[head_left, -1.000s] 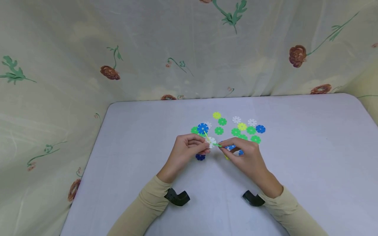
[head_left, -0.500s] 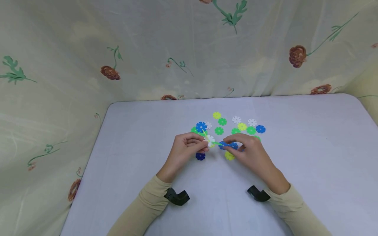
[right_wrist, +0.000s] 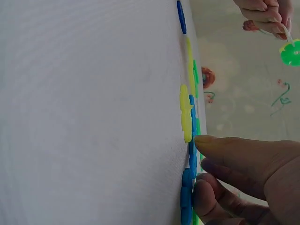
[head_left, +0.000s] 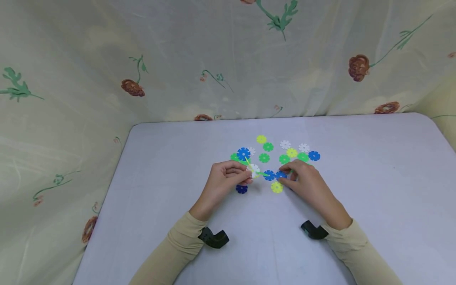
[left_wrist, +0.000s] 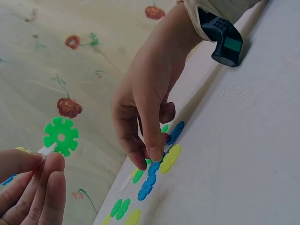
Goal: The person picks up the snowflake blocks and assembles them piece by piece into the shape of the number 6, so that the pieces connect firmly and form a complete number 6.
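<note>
My left hand (head_left: 229, 176) pinches a white notched plastic disc (head_left: 255, 170), a snowflake-shaped building piece. Joined to it are a green disc (left_wrist: 61, 137), seen edge-on from the head, and a yellow disc (head_left: 248, 161) leading to a blue disc (head_left: 244, 153). This cluster is held up above the table. My right hand (head_left: 303, 180) is low over the loose discs, its thumb and forefinger spread at either side of a blue disc (head_left: 281, 175). Another blue disc (head_left: 268, 175) lies just left of it, and a yellow disc (head_left: 277, 187) is in front.
Several loose green, white, yellow and blue discs lie behind the hands, among them a green disc (head_left: 264, 158) and a blue disc (head_left: 314, 155). A dark blue disc (head_left: 242, 189) lies below the left hand. The white table (head_left: 171, 154) meets a flowered curtain (head_left: 228, 59) behind.
My right hand has let go of the green disc, which stays on the left hand's cluster, and has moved right and down to the blue discs. My left hand has barely moved.
</note>
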Demonstrator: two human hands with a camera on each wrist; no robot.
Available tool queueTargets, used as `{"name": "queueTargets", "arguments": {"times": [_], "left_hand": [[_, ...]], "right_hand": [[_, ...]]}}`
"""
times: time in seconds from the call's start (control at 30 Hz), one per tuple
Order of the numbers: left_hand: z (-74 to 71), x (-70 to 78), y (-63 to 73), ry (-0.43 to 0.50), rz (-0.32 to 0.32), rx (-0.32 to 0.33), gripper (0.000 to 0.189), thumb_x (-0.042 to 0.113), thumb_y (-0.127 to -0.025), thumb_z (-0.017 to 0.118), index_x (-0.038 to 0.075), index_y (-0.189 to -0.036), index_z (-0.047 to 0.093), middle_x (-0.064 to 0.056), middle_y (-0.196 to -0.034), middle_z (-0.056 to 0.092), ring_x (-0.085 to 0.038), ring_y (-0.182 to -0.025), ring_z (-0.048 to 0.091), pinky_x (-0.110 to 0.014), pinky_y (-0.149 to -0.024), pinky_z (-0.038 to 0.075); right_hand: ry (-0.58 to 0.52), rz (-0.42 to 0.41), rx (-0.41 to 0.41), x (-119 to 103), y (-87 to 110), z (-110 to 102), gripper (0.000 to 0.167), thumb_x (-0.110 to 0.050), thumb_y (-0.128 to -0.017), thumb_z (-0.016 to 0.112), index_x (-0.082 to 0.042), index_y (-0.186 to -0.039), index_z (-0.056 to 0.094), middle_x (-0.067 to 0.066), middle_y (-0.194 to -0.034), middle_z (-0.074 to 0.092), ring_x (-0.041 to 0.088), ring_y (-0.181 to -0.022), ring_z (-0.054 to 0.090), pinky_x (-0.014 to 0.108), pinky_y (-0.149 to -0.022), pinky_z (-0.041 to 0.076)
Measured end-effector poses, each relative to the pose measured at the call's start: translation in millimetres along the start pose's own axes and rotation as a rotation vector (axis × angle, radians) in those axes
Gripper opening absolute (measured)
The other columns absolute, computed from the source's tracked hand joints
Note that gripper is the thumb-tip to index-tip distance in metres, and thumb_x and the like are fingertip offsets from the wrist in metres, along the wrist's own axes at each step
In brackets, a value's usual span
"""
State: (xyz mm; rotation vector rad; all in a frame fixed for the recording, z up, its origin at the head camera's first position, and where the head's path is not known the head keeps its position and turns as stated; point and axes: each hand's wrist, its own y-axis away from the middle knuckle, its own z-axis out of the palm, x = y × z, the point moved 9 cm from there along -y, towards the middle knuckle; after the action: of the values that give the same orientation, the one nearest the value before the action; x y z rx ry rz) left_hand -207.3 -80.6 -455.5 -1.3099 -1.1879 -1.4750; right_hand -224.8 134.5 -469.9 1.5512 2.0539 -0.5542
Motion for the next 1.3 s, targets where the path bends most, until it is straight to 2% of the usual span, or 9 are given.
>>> {"name": "queueTargets", "arguments": {"times": [0.23,0.4,0.63,0.83,0.93,1.03,1.13,1.3], "left_hand": [[1.2,-1.9,-0.1,0.000,-0.004,-0.005,0.015,0.011,-0.093,0.077,-0.001,-0.100,0.073,-0.009,-0.086,0.078,-0.016,-0.079,0.078,-0.031,-0.078,0.065],[0.6,-2.2,0.0,-0.012,-0.003,-0.001,0.014,0.012,-0.093,0.077,0.000,-0.099,0.073,-0.011,-0.086,0.078,-0.025,-0.083,0.079,-0.034,-0.078,0.065],[-0.4,-3.0,-0.5,-0.021,-0.010,0.004,0.014,0.013,-0.093,0.078,0.001,-0.099,0.074,-0.012,-0.086,0.078,-0.042,-0.091,0.076,-0.034,-0.079,0.065],[-0.8,-1.3,-0.3,-0.012,-0.005,0.008,0.013,0.013,-0.093,0.078,0.001,-0.099,0.074,-0.012,-0.086,0.078,-0.046,-0.093,0.075,-0.032,-0.079,0.065],[-0.9,-0.5,0.2,-0.006,-0.005,0.011,0.013,0.012,-0.093,0.077,0.001,-0.098,0.074,-0.012,-0.086,0.078,-0.050,-0.095,0.074,-0.032,-0.079,0.065],[-1.1,0.7,0.7,-0.004,-0.006,0.017,0.013,0.013,-0.093,0.078,0.001,-0.099,0.074,-0.012,-0.086,0.078,-0.049,-0.095,0.074,-0.032,-0.079,0.065],[-1.5,1.6,1.1,0.000,-0.003,0.020,0.014,0.013,-0.093,0.078,0.001,-0.099,0.074,-0.012,-0.086,0.078,-0.047,-0.094,0.075,-0.033,-0.079,0.065],[-2.3,2.1,0.6,0.010,0.011,0.017,0.013,0.012,-0.094,0.077,0.000,-0.099,0.073,-0.012,-0.086,0.078,-0.031,-0.085,0.078,-0.034,-0.080,0.065]], "right_hand": [[0.003,0.014,-0.017,4.7,-0.3,1.6,0.027,-0.015,-0.087,0.083,-0.004,-0.111,0.076,0.009,-0.096,0.068,0.016,-0.072,0.054,0.027,-0.062,0.043],[-0.014,0.034,-0.026,5.7,-0.8,1.5,0.024,-0.016,-0.087,0.083,-0.005,-0.107,0.075,0.007,-0.089,0.066,0.016,-0.072,0.054,0.027,-0.063,0.043],[-0.051,0.037,-0.025,5.4,-0.9,0.6,0.022,-0.016,-0.085,0.085,-0.007,-0.100,0.072,0.004,-0.086,0.072,0.016,-0.075,0.060,0.028,-0.068,0.049],[-0.088,0.023,-0.012,4.0,-0.4,-1.8,0.016,-0.011,-0.088,0.082,-0.008,-0.100,0.073,0.005,-0.092,0.077,0.016,-0.082,0.070,0.026,-0.073,0.056],[-0.193,0.041,-0.033,2.9,-0.1,-1.9,0.016,-0.013,-0.089,0.082,-0.007,-0.102,0.074,0.008,-0.094,0.078,0.016,-0.083,0.073,0.024,-0.068,0.058],[-0.373,0.072,-0.065,1.1,0.7,-1.7,0.021,-0.015,-0.089,0.082,-0.003,-0.104,0.074,0.010,-0.094,0.077,0.016,-0.077,0.073,0.026,-0.062,0.060],[-0.535,0.095,-0.090,-1.5,1.7,-1.3,0.025,-0.016,-0.090,0.082,0.002,-0.105,0.072,0.006,-0.091,0.077,0.014,-0.074,0.074,0.029,-0.062,0.062],[-0.655,0.099,-0.106,-5.8,3.0,-1.5,0.028,-0.014,-0.091,0.081,0.006,-0.106,0.069,-0.006,-0.086,0.077,0.014,-0.076,0.076,0.030,-0.066,0.063]]}}
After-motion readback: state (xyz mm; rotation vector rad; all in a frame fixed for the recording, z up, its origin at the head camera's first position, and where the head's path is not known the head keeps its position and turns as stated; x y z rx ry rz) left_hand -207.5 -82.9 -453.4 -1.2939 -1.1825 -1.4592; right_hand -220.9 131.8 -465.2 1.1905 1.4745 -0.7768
